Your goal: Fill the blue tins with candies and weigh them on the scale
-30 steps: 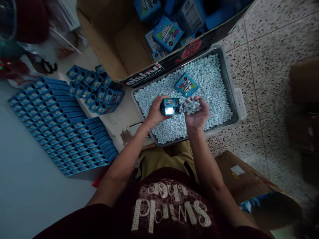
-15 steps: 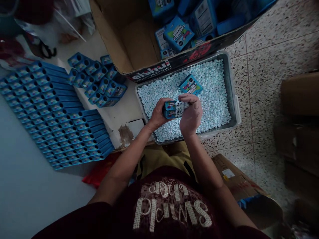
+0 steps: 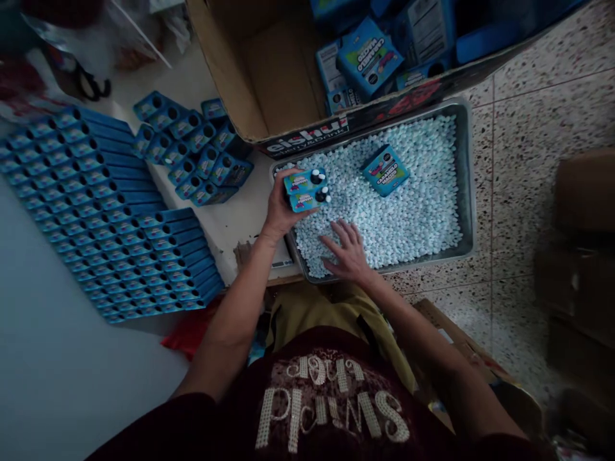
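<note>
In the head view, holding in the left hand [image 3: 280, 208] two small boxes [image 3: 304, 190], blue, side by side, over the left part of a tray [image 3: 469, 192] full of white pellets [image 3: 413, 211]; closed around both with thumb and fingers, with a few pellets at the dark holes. Reaching down to the pellets with the right hand [image 3: 350, 255], with fingers spread wide; cannot tell if gripping any pellet. Lying on the pellets, farther right: one blue box [image 3: 385, 171]. Standing against the tray's far side and partly hiding it: a large carton [image 3: 281, 77] with more blue boxes inside. To the left, on the table [image 3: 240, 221]: a loose group of blue boxes [image 3: 185, 157] and, beside it, a big neat stack [image 3: 96, 218]. Near the stack, farther away: black handles [image 3: 93, 86], blurred.
</note>
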The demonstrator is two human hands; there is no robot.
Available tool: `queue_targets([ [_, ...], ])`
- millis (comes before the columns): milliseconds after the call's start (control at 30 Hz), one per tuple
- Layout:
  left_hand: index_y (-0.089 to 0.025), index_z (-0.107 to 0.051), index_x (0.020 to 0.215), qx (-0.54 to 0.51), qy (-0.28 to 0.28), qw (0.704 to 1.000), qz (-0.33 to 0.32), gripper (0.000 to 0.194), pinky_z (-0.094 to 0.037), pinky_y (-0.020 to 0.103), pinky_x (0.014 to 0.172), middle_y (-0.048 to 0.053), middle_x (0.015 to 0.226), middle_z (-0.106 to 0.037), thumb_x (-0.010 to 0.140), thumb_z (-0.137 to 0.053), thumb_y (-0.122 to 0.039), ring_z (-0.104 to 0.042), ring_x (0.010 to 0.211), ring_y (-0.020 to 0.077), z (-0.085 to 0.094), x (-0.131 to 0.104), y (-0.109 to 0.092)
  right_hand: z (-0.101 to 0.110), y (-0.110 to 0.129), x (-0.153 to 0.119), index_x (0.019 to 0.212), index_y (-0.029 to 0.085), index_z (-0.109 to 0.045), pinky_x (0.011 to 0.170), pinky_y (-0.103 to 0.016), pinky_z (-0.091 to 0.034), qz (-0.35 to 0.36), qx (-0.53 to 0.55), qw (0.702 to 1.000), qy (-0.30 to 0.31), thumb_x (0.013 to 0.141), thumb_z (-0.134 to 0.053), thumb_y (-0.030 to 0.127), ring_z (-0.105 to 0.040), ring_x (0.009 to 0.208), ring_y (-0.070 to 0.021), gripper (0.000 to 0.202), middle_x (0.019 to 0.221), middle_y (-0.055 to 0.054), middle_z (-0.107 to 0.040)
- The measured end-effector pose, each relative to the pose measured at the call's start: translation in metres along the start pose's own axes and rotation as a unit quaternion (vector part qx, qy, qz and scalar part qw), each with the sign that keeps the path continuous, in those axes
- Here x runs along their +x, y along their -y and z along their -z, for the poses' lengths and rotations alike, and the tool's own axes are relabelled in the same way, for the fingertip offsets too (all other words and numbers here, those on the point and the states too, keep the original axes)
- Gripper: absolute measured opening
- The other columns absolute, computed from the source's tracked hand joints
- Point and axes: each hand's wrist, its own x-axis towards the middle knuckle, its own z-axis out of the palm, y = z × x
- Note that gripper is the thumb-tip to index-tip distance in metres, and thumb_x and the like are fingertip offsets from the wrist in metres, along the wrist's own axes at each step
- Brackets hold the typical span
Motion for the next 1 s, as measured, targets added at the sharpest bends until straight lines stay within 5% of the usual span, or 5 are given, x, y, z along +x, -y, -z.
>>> queue_targets([
  [200,-0.037,-0.044,0.150,-0.071,0.032,0.997,0.012,0.106,-0.055,0.059,0.123,0.015,0.157,-0.063,0.068,-0.093,-0.084,-0.058,0.157,0.0376,0.008,-0.010,0.008,-0.018,-0.046,0.046,0.155,0.027,-0.066,0.129,-0.068,-0.037,-0.020,-0.080,0.989,0.127,0.090,-0.083,0.044,-0.044,0.159,-0.0461,0.069,0.172,-0.019,-0.052],
  [400,-0.032,-0.045,0.146,-0.095,0.052,0.991,0.072,0.107,-0.056,0.055,0.122,0.017,0.157,-0.064,0.066,-0.092,-0.086,-0.062,0.153,0.0363,0.022,-0.023,0.008,-0.014,-0.061,0.101,0.114,0.022,-0.077,0.107,-0.052,-0.056,-0.189,0.049,0.980,-0.046,0.088,-0.074,0.024,-0.069,0.120,-0.0341,0.026,0.127,-0.016,-0.077],
  [533,-0.029,-0.053,0.141,-0.016,0.026,0.997,0.072,0.092,-0.057,0.050,0.119,0.013,0.146,-0.069,0.071,-0.100,-0.067,-0.069,0.141,0.0334,0.024,-0.033,-0.001,0.001,-0.032,0.123,0.096,0.026,-0.066,0.088,-0.042,-0.060,-0.320,0.348,0.862,-0.182,0.085,-0.080,0.033,-0.069,0.086,-0.0228,0.019,0.090,-0.002,-0.073],
  [700,-0.028,-0.058,0.137,0.066,-0.001,0.996,0.058,0.071,-0.057,0.046,0.113,0.010,0.137,-0.070,0.077,-0.095,-0.027,-0.070,0.130,0.0308,0.017,-0.033,-0.020,0.040,0.030,0.124,0.092,0.029,-0.063,0.092,-0.039,-0.060,-0.257,0.627,0.705,-0.207,0.085,-0.085,0.051,-0.071,0.092,-0.0198,0.032,0.101,0.000,-0.074],
  [1000,-0.030,-0.059,0.135,0.095,0.016,0.994,0.045,0.071,-0.055,0.042,0.108,0.006,0.131,-0.070,0.071,-0.084,-0.011,-0.068,0.125,0.0302,0.007,-0.026,-0.039,0.041,0.066,0.144,0.085,0.030,-0.068,0.113,-0.052,-0.053,-0.147,0.501,0.784,-0.334,0.105,-0.054,0.067,-0.070,0.107,-0.0268,0.044,0.100,-0.005,-0.071],
])
